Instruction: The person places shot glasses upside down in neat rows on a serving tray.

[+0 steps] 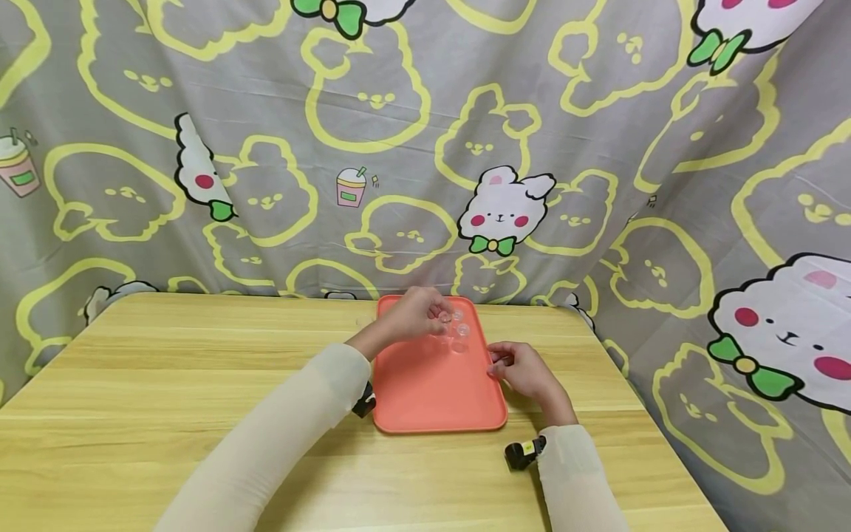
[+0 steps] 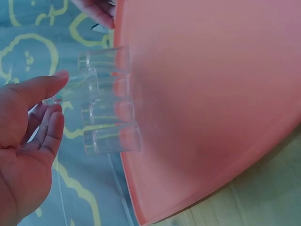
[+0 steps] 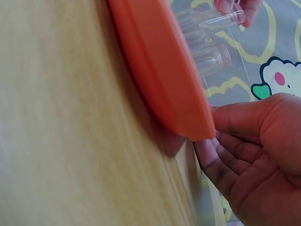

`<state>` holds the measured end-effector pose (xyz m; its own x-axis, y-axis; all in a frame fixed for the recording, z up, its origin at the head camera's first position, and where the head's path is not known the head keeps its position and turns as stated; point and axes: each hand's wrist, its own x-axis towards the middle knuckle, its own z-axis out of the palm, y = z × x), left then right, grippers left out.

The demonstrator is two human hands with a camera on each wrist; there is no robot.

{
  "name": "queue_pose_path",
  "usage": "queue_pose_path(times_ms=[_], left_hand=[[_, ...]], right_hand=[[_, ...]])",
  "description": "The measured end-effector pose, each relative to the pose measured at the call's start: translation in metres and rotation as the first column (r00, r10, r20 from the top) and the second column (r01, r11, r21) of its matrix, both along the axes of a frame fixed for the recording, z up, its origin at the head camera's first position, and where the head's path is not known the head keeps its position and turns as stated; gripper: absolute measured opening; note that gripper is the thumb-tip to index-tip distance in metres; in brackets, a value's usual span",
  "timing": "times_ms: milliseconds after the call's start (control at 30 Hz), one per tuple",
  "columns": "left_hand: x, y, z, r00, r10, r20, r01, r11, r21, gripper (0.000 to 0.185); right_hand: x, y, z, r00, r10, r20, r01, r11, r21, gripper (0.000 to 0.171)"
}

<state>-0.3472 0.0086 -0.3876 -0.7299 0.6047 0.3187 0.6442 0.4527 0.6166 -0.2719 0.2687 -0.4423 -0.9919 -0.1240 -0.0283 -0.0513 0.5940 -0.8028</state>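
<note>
An orange tray [image 1: 439,399] lies on the wooden table with several small clear cups [image 1: 463,330] standing upright near its far end. My left hand [image 1: 415,314] is over that end and pinches a clear cup [image 2: 77,88] between thumb and fingers. In the left wrist view, the held cup overlaps the other clear cups [image 2: 113,140] beside it. My right hand [image 1: 525,367] grips the tray's right edge, thumb against the rim and fingers lower down, as the right wrist view shows with the tray wall [image 3: 164,70].
A faint clear shape [image 1: 362,322] shows on the table [image 1: 199,384] just left of the tray. Behind the table hangs a grey curtain [image 1: 399,170] with cartoon prints, which also runs along the right side. Both wrists carry a small black camera [image 1: 521,454].
</note>
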Motion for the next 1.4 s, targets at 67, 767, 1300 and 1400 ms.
queue_pose_path(times_ms=[67,767,1300,1400], left_hand=[[0.000,0.002,0.000,1.000,-0.019,-0.025,0.018,0.999,-0.027,0.025],[0.000,0.010,-0.006,0.990,-0.048,-0.130,0.014,0.967,-0.253,0.031],[0.000,0.013,-0.012,0.985,-0.053,-0.165,0.005,0.960,-0.280,0.028],[0.000,0.013,-0.012,0.984,-0.056,-0.168,0.005,0.958,-0.288,0.028]], right_hand=[[0.000,0.000,0.000,1.000,0.001,-0.002,-0.001,1.000,0.000,0.042],[-0.001,-0.001,-0.002,1.000,0.000,0.003,0.000,1.000,-0.016,0.041],[-0.002,0.001,-0.002,1.000,-0.005,0.007,0.005,0.999,-0.034,0.041],[-0.003,0.000,-0.002,1.000,-0.006,0.009,0.007,0.999,-0.034,0.041]])
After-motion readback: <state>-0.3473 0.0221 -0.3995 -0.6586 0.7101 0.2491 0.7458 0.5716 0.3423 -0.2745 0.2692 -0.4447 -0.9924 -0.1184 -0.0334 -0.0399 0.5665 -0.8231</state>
